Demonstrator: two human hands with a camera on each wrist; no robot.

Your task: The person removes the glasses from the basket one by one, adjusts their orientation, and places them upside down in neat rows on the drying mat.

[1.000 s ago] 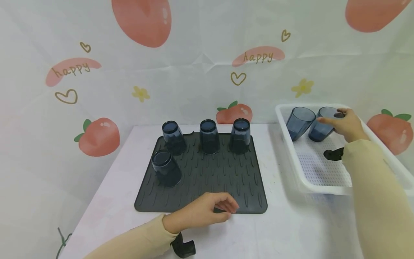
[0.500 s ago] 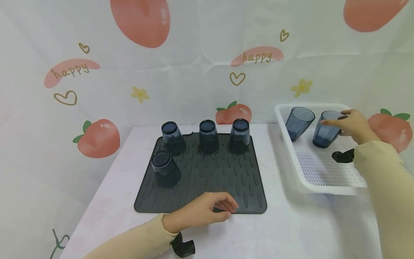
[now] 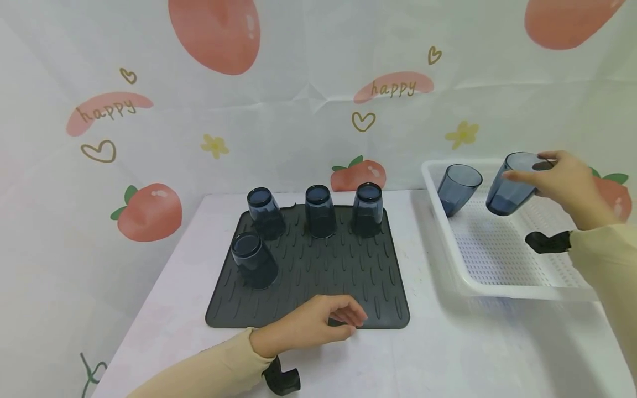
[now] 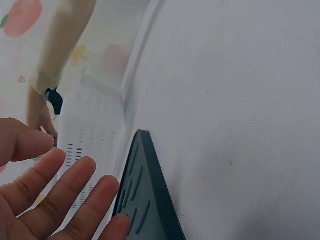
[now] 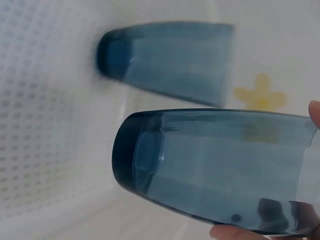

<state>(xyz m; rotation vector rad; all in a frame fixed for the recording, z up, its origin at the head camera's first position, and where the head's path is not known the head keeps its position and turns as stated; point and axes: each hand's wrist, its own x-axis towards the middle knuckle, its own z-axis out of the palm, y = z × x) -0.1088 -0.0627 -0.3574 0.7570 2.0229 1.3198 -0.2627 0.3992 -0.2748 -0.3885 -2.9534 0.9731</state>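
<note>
My right hand (image 3: 567, 179) grips a blue drinking glass (image 3: 513, 185) near its rim, thumb on one side and fingers on the other. The glass tilts, mouth up, above the white basket (image 3: 460, 271). A second blue glass (image 3: 458, 190) leans inside the basket's left wall; the right wrist view shows this other glass (image 5: 175, 62) apart from the held glass (image 5: 215, 170). My left hand (image 3: 313, 325) rests loosely curled, holding nothing, at the front edge of the dark drying mat (image 3: 318, 276). In the left wrist view its fingers (image 4: 75, 200) are spread.
Several upside-down glasses stand on the mat: a back-left glass (image 3: 267, 213), a back-middle glass (image 3: 320, 211), a back-right glass (image 3: 368, 210) and a front-left glass (image 3: 255, 260). White table (image 3: 428, 331) lies between mat and basket. A printed cloth (image 3: 278, 138) hangs behind.
My right hand has lifted the glass off the basket's floor and moved it up and to the right, away from the other glass. The left hand has stayed still.
</note>
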